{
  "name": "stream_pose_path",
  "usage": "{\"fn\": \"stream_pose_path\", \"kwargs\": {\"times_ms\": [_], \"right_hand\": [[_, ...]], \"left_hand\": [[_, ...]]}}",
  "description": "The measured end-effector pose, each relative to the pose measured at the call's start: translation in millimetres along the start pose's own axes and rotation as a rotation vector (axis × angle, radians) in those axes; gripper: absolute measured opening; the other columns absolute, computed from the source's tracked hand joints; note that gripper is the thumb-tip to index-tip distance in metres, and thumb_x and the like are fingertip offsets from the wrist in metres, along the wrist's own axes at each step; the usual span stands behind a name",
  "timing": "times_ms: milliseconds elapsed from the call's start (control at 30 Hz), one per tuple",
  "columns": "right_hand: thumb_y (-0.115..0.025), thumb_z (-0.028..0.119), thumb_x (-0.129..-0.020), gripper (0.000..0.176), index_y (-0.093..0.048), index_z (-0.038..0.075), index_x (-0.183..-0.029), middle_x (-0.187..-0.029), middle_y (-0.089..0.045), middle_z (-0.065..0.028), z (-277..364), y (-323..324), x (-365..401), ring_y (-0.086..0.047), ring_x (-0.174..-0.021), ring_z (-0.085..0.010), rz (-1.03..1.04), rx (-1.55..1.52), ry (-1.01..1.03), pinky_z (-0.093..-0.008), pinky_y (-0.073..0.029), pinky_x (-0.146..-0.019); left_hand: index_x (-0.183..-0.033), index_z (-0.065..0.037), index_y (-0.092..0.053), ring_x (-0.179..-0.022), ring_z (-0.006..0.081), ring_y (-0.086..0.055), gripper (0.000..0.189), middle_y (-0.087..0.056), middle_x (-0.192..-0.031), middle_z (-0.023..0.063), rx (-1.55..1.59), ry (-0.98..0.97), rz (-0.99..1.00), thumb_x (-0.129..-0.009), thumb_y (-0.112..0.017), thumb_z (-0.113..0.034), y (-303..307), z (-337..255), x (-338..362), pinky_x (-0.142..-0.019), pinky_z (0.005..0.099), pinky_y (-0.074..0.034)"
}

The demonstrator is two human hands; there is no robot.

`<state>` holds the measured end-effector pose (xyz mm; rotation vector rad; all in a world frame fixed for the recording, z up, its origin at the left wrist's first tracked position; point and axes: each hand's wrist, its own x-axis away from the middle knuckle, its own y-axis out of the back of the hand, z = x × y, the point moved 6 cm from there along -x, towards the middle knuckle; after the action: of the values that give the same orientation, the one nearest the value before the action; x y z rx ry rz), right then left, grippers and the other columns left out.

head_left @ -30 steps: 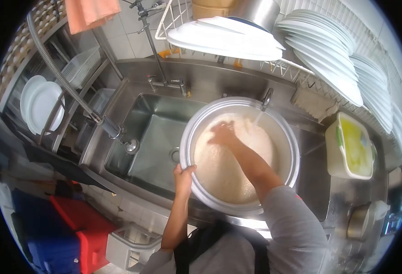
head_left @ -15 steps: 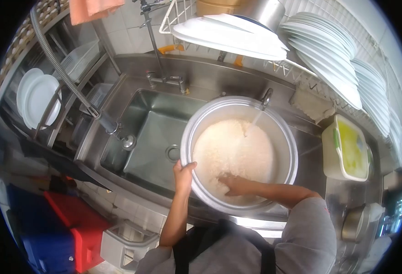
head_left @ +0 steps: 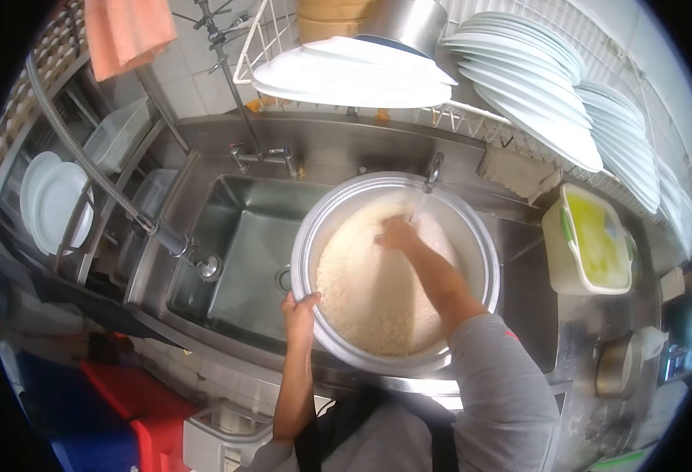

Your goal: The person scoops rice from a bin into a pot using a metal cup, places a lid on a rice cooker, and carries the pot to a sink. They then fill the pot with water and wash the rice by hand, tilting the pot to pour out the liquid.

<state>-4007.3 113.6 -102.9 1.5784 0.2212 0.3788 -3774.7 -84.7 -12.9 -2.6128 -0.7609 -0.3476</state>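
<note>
A large round metal pot [head_left: 305, 244] holds pale rice [head_left: 362, 315] in cloudy water. The thumb of my left hand [head_left: 299, 311] lies over the pot's left rim, with the fingers gripping it from outside. My right hand [head_left: 398, 233] is inside the pot at the far side of the rice, its fingers reaching into the wet grains and looking parted, though the tips are partly hidden. Just behind that hand, a faucet [head_left: 434, 171] stands over the pot's back rim, and a thin stream of water falls from it.
A steel sink basin [head_left: 255, 236] lies left of the pot, with a spray hose [head_left: 94, 169] over it. White plates [head_left: 519, 86] fill a wire rack above. On the right are a white tub [head_left: 560, 244] with yellow-green contents and a small metal pot [head_left: 615, 370].
My right hand has moved from the near side of the rice to the far side, close to the water stream. My left hand stays on the rim. The view has shifted slightly.
</note>
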Motion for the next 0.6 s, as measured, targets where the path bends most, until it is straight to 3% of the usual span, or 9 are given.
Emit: {"fn": "stream_pose_path", "kwargs": {"times_ms": [33, 100, 200, 267, 400, 467, 500, 567, 600], "right_hand": [[-0.047, 0.057, -0.076, 0.063, -0.049, 0.014, -0.123, -0.128, -0.044, -0.0165, -18.8, 5.5, 8.0, -0.038, -0.120, -0.0349, -0.023, 0.026, -0.039, -0.0551, -0.023, -0.099], [-0.045, 0.065, -0.074, 0.075, -0.044, 0.014, -0.128, -0.130, -0.042, -0.0187, -57.1, 16.2, 23.5, -0.036, -0.122, -0.0350, 0.415, -0.202, -0.073, -0.0455, -0.025, -0.102], [-0.048, 0.071, -0.068, 0.084, -0.041, 0.015, -0.130, -0.129, -0.042, -0.0188, -48.5, 11.4, 69.8, -0.035, -0.123, -0.0354, 0.546, -0.285, 0.040, -0.0378, -0.027, -0.102], [-0.053, 0.068, -0.066, 0.088, -0.041, 0.009, -0.129, -0.131, -0.038, -0.0222, -42.1, -31.1, 98.3, -0.033, -0.124, -0.0363, 0.638, -0.289, 0.184, -0.0391, -0.026, -0.102], [-0.064, 0.055, -0.066, 0.093, -0.033, -0.006, -0.129, -0.130, -0.035, -0.0288, 30.6, 5.9, 183.0, -0.039, -0.118, -0.0367, 0.677, -0.386, 0.355, -0.0420, -0.027, -0.101], [-0.071, 0.040, -0.061, 0.082, -0.040, -0.003, -0.124, -0.123, -0.041, -0.0271, 72.7, 8.6, 198.0, -0.044, -0.110, -0.0379, 0.628, -0.623, 0.638, -0.0435, -0.034, -0.094], [-0.071, 0.040, -0.061, 0.082, -0.040, -0.003, -0.124, -0.123, -0.041, -0.0271, 88.1, 3.7, 198.2, -0.044, -0.110, -0.0379, 0.626, -0.629, 0.642, -0.0435, -0.034, -0.094], [-0.071, 0.024, -0.058, 0.056, -0.054, -0.001, -0.106, -0.106, -0.053, -0.0238, 124.8, 6.8, 190.9, -0.051, -0.100, -0.0365, 0.353, -0.436, 0.856, -0.0435, -0.041, -0.083], [-0.071, 0.024, -0.058, 0.056, -0.054, -0.001, -0.106, -0.106, -0.053, -0.0238, 138.7, 8.6, 180.0, -0.051, -0.100, -0.0365, 0.344, -0.438, 0.859, -0.0435, -0.041, -0.083]], "left_hand": [[-0.097, 0.005, -0.056, -0.078, 0.0167, -0.059, 0.026, -0.062, -0.089, 0.0103, 0.006, 0.003, -0.003, -0.071, -0.054, 0.005, 0.1, 0.2, -1.3, -0.073, 0.0266, -0.044], [-0.097, 0.005, -0.056, -0.078, 0.0164, -0.058, 0.026, -0.062, -0.089, 0.0100, 0.056, 0.003, 0.007, -0.071, -0.054, 0.005, 1.4, 3.5, -2.7, -0.073, 0.0264, -0.044], [-0.097, 0.005, -0.056, -0.077, 0.0158, -0.058, 0.026, -0.062, -0.087, 0.0094, 0.043, -0.012, 0.009, -0.071, -0.054, 0.005, 2.9, 9.0, -6.1, -0.072, 0.0262, -0.044], [-0.097, 0.005, -0.056, -0.077, 0.0155, -0.057, 0.026, -0.062, -0.087, 0.0091, 0.055, -0.011, 0.011, -0.071, -0.055, 0.005, 0.3, 8.1, -5.7, -0.072, 0.0261, -0.043], [-0.099, 0.003, -0.054, -0.077, 0.0188, -0.060, 0.031, -0.062, -0.089, 0.0121, 0.022, -0.014, 0.022, -0.068, -0.058, 0.003, 2.7, 11.3, -9.6, -0.073, 0.0282, -0.046], [-0.099, 0.003, -0.054, -0.077, 0.0188, -0.060, 0.030, -0.062, -0.089, 0.0120, 0.024, -0.007, 0.019, -0.068, -0.058, 0.003, 3.9, 12.7, -9.8, -0.073, 0.0282, -0.046], [-0.098, 0.003, -0.054, -0.077, 0.0188, -0.060, 0.030, -0.062, -0.089, 0.0120, 0.029, 0.001, 0.015, -0.069, -0.058, 0.003, 5.0, 13.5, -9.4, -0.073, 0.0282, -0.046], [-0.098, 0.003, -0.054, -0.077, 0.0189, -0.060, 0.030, -0.062, -0.090, 0.0121, 0.016, -0.006, 0.020, -0.069, -0.058, 0.003, 6.3, 12.6, -9.2, -0.073, 0.0285, -0.046], [-0.098, 0.003, -0.054, -0.077, 0.0190, -0.060, 0.030, -0.062, -0.090, 0.0122, 0.013, -0.011, 0.026, -0.069, -0.058, 0.004, 6.2, 11.9, -9.6, -0.072, 0.0288, -0.047]]}}
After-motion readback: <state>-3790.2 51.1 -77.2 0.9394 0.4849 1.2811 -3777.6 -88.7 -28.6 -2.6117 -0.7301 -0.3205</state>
